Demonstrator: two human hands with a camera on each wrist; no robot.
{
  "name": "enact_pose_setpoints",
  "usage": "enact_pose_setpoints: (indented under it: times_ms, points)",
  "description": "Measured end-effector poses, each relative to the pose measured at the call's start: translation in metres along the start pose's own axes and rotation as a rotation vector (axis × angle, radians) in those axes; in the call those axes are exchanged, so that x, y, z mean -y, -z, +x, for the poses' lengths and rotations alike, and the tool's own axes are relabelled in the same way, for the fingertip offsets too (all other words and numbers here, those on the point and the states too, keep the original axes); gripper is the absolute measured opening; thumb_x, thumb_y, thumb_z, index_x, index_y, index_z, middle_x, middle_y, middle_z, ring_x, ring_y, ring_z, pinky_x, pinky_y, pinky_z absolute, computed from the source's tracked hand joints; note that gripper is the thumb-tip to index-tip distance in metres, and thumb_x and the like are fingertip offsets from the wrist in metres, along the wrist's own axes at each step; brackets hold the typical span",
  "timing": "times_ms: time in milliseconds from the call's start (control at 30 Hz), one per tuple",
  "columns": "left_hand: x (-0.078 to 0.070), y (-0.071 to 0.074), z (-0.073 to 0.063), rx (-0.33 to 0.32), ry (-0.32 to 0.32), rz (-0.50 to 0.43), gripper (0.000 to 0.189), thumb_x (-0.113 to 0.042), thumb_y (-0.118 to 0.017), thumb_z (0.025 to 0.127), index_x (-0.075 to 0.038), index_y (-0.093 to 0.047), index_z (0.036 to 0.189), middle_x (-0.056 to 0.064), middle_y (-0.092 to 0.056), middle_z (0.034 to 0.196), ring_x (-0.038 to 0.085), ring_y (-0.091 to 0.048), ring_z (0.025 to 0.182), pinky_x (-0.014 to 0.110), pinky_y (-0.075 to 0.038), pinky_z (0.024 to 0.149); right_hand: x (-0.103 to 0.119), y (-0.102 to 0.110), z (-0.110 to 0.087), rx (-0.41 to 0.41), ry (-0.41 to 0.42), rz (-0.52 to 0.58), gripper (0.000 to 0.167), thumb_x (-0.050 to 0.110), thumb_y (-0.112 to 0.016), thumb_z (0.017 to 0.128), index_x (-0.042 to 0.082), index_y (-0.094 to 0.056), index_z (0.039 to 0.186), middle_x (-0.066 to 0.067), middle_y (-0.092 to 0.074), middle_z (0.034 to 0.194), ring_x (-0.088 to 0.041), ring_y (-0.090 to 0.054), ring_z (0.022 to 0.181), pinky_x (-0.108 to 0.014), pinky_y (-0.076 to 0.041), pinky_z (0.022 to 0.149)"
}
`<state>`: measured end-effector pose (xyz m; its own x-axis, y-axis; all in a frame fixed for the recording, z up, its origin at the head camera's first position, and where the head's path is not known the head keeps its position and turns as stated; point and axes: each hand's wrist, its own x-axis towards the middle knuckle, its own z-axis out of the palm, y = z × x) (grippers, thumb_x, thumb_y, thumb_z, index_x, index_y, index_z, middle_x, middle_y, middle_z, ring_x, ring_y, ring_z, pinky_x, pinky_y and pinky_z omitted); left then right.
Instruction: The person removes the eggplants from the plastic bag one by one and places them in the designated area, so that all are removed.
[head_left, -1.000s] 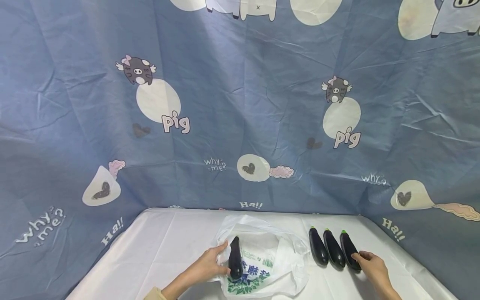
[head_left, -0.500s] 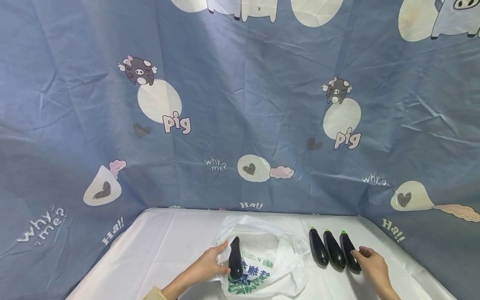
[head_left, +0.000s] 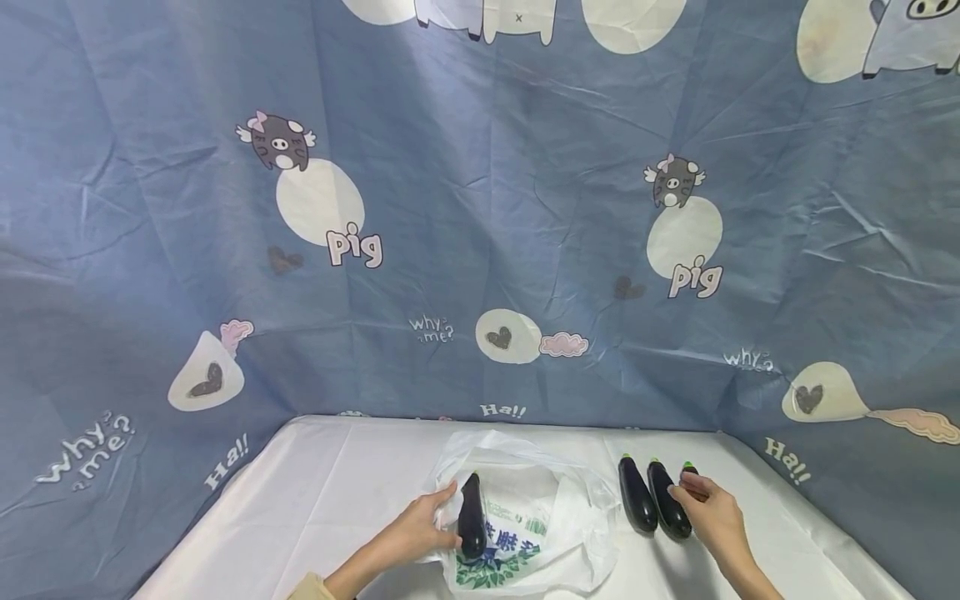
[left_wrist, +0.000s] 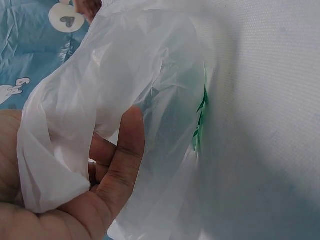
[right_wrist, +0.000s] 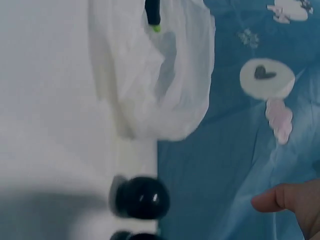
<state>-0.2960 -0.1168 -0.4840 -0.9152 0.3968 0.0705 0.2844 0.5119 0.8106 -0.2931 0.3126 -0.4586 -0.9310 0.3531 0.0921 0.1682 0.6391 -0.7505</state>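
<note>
In the head view my left hand grips the left side of a white plastic bag with blue and green print. The left wrist view shows film of the bag between the thumb side and the curled fingers. One dark eggplant lies at the bag's opening on the left. My right hand hovers over the eggplants at the right, hiding most of the rightmost eggplant. Its thumb stands apart from the eggplant end in the right wrist view.
Left of the hand lie a middle eggplant and a left eggplant, side by side with green stem ends pointing away. A white cloth covers the table. Behind it hangs a blue printed curtain.
My right hand has moved left and slightly away from me, off the rightmost eggplant's near end to above that eggplant and the middle one. The left hand and bag have stayed put.
</note>
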Motion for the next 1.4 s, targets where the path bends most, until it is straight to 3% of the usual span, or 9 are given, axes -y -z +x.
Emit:
enact_pose_setpoints:
  times_ms: [300, 600, 1067, 1233, 1400]
  points:
    - [0.002, -0.001, -0.001, 0.014, -0.008, 0.000, 0.088, -0.015, -0.078, 0.071, 0.011, -0.035, 0.143, 0.035, -0.041, 0.141, 0.050, -0.042, 0.130, 0.061, -0.037, 0.103, 0.025, -0.022, -0.013, 0.066, 0.096, 0.011, 0.060, 0.042, -0.064, 0.089, 0.000, -0.056, 0.130, -0.019, -0.066, 0.119, -0.035, -0.062, 0.108, -0.050, -0.049, 0.090]
    - [0.000, 0.001, -0.001, 0.014, -0.003, 0.010, 0.088, -0.014, -0.079, 0.071, 0.011, -0.035, 0.143, 0.036, -0.040, 0.142, 0.051, -0.040, 0.130, 0.062, -0.035, 0.104, 0.047, -0.045, -0.024, 0.089, 0.158, 0.056, 0.045, 0.025, -0.067, 0.088, -0.002, -0.061, 0.124, -0.015, -0.069, 0.112, -0.028, -0.066, 0.101, -0.039, -0.055, 0.084]
    - [0.000, 0.003, -0.001, 0.018, 0.016, -0.004, 0.086, -0.013, -0.079, 0.072, 0.011, -0.035, 0.143, 0.036, -0.039, 0.143, 0.051, -0.041, 0.130, 0.061, -0.037, 0.103, 0.082, -0.100, -0.042, 0.139, 0.251, 0.118, 0.040, 0.021, -0.072, 0.082, 0.000, -0.066, 0.115, -0.010, -0.071, 0.103, -0.018, -0.067, 0.090, -0.032, -0.056, 0.080]
    - [0.001, 0.003, 0.000, 0.017, 0.010, 0.005, 0.087, -0.013, -0.079, 0.072, 0.011, -0.035, 0.143, 0.037, -0.041, 0.140, 0.051, -0.042, 0.129, 0.061, -0.037, 0.102, 0.091, -0.119, -0.051, 0.193, 0.299, 0.139, 0.040, 0.019, -0.073, 0.079, -0.003, -0.066, 0.112, -0.011, -0.071, 0.100, -0.019, -0.067, 0.088, -0.032, -0.056, 0.078]
    - [-0.002, 0.005, 0.000, 0.003, -0.008, 0.011, 0.087, -0.012, -0.080, 0.071, 0.011, -0.036, 0.142, 0.037, -0.044, 0.138, 0.040, -0.054, 0.119, 0.054, -0.045, 0.098, 0.099, -0.136, -0.056, 0.291, 0.319, 0.159, 0.042, 0.020, -0.073, 0.080, -0.005, -0.065, 0.113, -0.014, -0.070, 0.102, -0.022, -0.067, 0.089, -0.036, -0.056, 0.080]
